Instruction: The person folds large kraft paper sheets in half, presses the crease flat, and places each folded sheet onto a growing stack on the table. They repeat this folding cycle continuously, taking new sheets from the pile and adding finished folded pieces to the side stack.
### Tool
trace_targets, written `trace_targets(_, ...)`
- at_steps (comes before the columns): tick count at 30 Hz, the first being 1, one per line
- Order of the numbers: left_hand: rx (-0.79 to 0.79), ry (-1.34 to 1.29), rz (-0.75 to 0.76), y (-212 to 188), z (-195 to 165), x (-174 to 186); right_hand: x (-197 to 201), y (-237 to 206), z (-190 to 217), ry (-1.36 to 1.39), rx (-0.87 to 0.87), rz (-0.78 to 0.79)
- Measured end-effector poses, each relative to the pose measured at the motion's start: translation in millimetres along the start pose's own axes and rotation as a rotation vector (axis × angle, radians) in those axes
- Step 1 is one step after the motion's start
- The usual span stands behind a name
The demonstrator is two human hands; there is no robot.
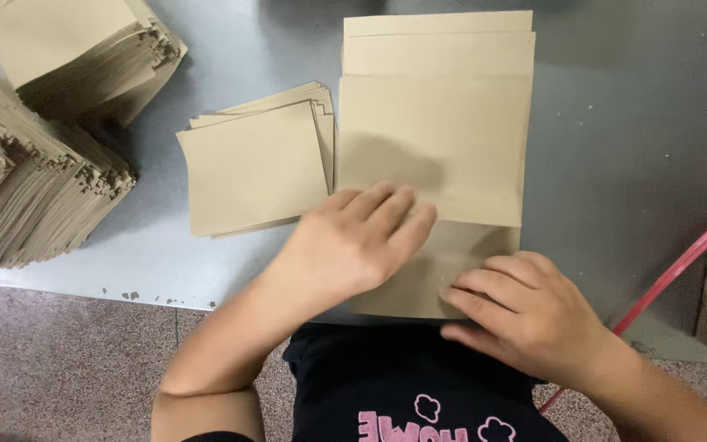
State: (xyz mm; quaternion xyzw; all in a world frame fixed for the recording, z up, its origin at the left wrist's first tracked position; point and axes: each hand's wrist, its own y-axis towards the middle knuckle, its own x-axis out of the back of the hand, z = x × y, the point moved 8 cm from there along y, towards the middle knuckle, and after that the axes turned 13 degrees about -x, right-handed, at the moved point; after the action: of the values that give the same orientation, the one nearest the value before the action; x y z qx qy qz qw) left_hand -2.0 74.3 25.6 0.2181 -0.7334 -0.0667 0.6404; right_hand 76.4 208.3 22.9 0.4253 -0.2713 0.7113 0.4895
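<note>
Brown paper sheet (435, 270) lies at near table edge, centre, under a staggered stack of kraft sheets (435, 123) running far. Risk, as I judge it: the sheet sits partly over the edge, so uneven pressure could skew it or shift the stack. Left hand (353, 237): fingers nearly straight, flat, pressing the sheet, gripping nothing. Right hand (525, 307): fingers bent, tips on sheet's near-right part, not clenched. Small pile (251, 168) just left; big bundles (34, 180) far left.
</note>
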Motion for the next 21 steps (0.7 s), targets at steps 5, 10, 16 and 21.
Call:
trace_targets(5, 0.32, 0.125, -0.125, -55.6, 31.7, 57.7, -1.9, 4.3, -7.0, 0.09, -0.049, 0.012)
trace_targets(10, 0.584, 0.01, 0.077, -110.0, 62.4, 36.1, -6.5, 5.4, 6.6, -0.006, 0.048, 0.012)
trace_targets(16, 0.579, -0.016, 0.064, -110.0, 48.2, 19.9, -3.9, 8.8, -1.0, 0.09, -0.037, 0.072)
trace_targets(21, 0.131, -0.375, -0.106, -46.5, -11.9, 15.2, -10.7, 10.0, -13.0, 0.132, -0.101, 0.148)
